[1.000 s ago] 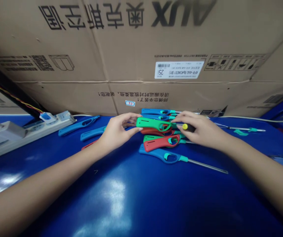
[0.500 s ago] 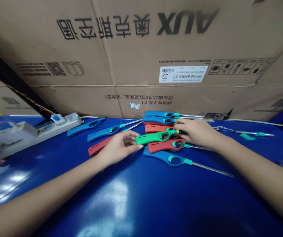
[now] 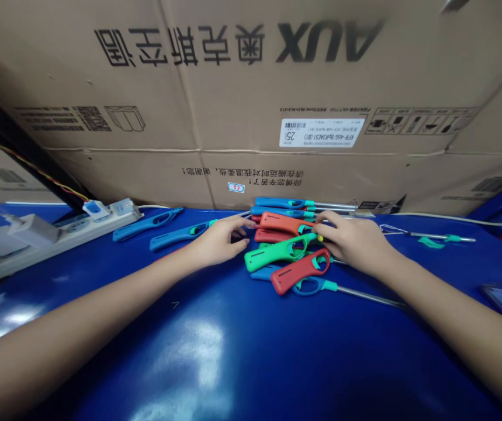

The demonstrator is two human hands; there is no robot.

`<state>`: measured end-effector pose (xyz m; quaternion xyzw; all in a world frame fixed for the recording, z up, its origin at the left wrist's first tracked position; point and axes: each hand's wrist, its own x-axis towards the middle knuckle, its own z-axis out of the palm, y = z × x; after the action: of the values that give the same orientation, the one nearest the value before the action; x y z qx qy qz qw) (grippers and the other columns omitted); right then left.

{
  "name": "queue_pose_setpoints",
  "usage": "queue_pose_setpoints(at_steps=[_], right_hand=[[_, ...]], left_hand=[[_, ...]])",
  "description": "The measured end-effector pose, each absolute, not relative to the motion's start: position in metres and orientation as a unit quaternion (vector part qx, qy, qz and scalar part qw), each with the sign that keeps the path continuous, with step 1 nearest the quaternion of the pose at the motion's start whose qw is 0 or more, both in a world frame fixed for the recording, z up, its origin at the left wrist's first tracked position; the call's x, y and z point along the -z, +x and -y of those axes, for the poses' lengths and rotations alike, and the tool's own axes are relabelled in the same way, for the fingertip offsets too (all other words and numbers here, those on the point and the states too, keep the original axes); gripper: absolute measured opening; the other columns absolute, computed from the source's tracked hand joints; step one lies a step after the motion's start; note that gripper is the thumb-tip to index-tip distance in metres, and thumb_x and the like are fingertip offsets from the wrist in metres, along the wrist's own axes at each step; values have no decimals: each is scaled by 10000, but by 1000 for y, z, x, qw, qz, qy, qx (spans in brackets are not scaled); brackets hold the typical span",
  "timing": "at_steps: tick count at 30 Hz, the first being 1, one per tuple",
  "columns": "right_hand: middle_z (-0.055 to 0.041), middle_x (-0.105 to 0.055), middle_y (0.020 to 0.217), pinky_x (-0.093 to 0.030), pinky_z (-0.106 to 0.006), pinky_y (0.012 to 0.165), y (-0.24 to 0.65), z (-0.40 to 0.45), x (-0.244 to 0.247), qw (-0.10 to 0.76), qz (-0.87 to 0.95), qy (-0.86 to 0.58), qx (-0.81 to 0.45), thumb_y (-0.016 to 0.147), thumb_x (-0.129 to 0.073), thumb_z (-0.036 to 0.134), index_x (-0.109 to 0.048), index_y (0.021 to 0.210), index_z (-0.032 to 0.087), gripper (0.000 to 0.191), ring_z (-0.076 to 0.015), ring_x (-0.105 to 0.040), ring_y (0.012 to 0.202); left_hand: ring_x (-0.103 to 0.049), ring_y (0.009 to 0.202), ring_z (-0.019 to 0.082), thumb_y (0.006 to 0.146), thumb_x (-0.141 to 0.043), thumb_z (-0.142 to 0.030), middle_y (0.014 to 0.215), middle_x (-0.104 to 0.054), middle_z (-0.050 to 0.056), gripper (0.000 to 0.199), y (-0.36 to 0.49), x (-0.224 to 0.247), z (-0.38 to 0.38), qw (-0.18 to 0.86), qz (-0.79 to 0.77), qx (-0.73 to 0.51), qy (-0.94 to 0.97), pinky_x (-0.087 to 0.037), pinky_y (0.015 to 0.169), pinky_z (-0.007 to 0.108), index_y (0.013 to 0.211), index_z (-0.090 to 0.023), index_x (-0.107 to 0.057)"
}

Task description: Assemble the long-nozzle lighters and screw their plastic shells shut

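Observation:
My right hand is closed around the front end of an orange-red long-nosed lighter; a small yellow tip shows under its fingers. My left hand has its thumb and fingers apart, close to the handle ends of the pile and holding nothing. Just below the orange-red lighter lies a green lighter. Another red lighter lies slanted across a blue lighter with a metal rod. Two blue lighters lie at the back of the pile.
Left of the pile lie a blue lighter and a blue handle. A white power strip with plugs stands farther left. A large cardboard box closes off the back of the blue table. A metal rod lies at right.
The orange-red lighter has come up into view with my right hand at its front. The green lighter has dropped lower and the front red one has swung aslant. My left hand has moved up, off the green handle.

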<state>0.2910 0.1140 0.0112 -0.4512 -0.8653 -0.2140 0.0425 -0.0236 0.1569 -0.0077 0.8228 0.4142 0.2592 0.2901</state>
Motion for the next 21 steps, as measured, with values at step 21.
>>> queue_pose_setpoints(at_steps=[21], right_hand=[[-83, -677, 1218, -506, -327, 686, 310, -110, -36, -10, 883, -469, -10, 858, -557, 164, -720, 985, 236, 218, -247, -702, 916]], left_hand=[[-645, 793, 179, 722, -771, -241, 928, -700, 42, 291, -16, 15, -161, 295, -422, -271, 813, -530, 749, 326, 993, -176, -688]])
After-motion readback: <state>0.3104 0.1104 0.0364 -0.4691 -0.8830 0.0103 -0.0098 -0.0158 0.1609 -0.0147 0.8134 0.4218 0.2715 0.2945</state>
